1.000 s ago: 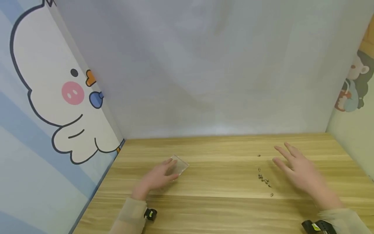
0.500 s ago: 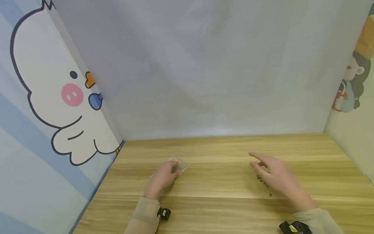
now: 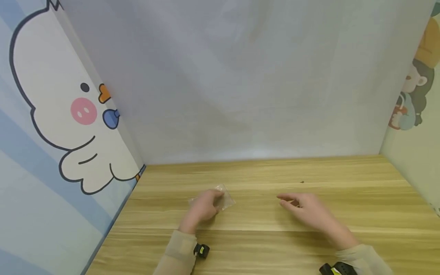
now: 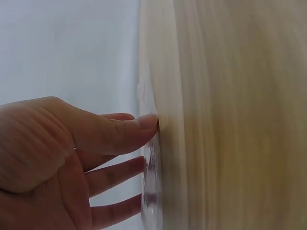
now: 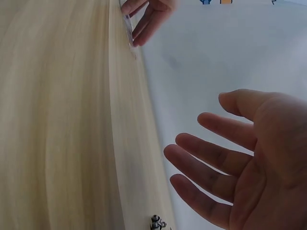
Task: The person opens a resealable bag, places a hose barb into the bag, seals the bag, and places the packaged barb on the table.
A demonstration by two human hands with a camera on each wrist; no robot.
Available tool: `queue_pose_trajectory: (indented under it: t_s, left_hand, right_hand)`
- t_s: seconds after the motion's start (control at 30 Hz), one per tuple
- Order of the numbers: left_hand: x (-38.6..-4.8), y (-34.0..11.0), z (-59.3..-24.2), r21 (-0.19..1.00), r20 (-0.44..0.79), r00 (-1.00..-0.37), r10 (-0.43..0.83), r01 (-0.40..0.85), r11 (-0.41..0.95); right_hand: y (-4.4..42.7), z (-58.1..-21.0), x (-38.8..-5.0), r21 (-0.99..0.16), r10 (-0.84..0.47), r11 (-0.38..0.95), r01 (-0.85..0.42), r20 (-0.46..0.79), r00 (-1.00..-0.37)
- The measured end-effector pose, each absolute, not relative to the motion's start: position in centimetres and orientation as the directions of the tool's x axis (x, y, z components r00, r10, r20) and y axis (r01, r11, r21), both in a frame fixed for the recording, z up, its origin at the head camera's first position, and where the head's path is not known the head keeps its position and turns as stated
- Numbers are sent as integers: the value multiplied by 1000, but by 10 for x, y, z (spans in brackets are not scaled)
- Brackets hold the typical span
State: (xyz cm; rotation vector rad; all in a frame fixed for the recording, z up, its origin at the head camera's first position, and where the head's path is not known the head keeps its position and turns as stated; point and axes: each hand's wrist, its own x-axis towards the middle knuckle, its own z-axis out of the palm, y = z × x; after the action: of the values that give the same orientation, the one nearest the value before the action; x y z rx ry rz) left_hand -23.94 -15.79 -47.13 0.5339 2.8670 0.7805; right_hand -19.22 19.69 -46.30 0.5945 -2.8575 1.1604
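Plastic bag (image 3: 227, 199), one, pinched; hands (image 3: 203, 207), two; metal pieces (image 5: 156, 223), three-plus.

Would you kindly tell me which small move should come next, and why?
Probably bring the right hand to the free edge of the clear plastic bag: the left hand already pinches it, the right hand is empty, and small metal pieces lie loose on the table.

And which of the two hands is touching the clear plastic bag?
The left hand; its fingertips meet the clear bag, while the right hand is apart from it.
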Motion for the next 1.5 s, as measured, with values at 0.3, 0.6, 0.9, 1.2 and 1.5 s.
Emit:
queue_pose_trajectory:
  t_s: [0.3,0.6,0.9,1.2,1.5]
  left_hand:
    - [-238,-137,-477,528,-17,-897,441,367,766]
    - [-234,-113,-477,480,-21,-831,556,480,735]
    - [-229,-97,-477,487,-61,-763,644,541,686]
    - [-226,-88,-475,497,-16,-719,695,598,629]
    - [-224,-74,-473,471,-20,-763,646,563,679]
  right_hand:
    - [174,-469,-187,-772,-363,584,-252,29,-931]
    - [158,-481,-189,-790,-380,563,-242,12,-925]
    - [147,-485,-188,-845,-373,510,-161,-48,-927]
    - [143,-489,-186,-881,-284,473,-9,-142,-948]
    - [144,-490,-189,-879,-249,473,60,-198,-948]
